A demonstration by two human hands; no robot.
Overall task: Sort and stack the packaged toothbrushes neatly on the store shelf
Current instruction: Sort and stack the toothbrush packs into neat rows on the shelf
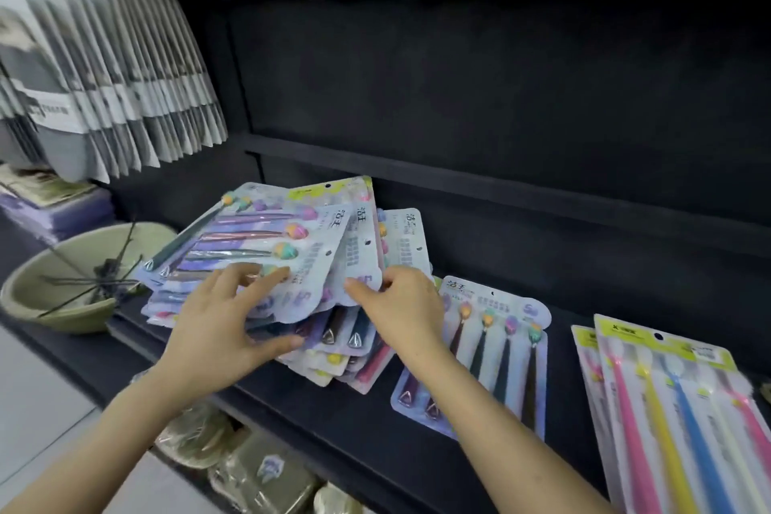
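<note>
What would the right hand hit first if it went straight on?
The top toothbrush pack on the loose pile; the right hand looks to be pinching its near edge, so no gap remains.

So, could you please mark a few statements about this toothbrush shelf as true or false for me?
1. Both hands are at the pile of packs. True: the left hand rests spread on the pile, and the right hand pinches the edge of an upper pack.
2. The pile is squared up neatly. False: its packs are fanned out at different angles.
3. A single pack lies flat on the shelf to the right of the pile. True.
4. The green bowl stands to the right of the pile. False: it stands to its left.
</note>
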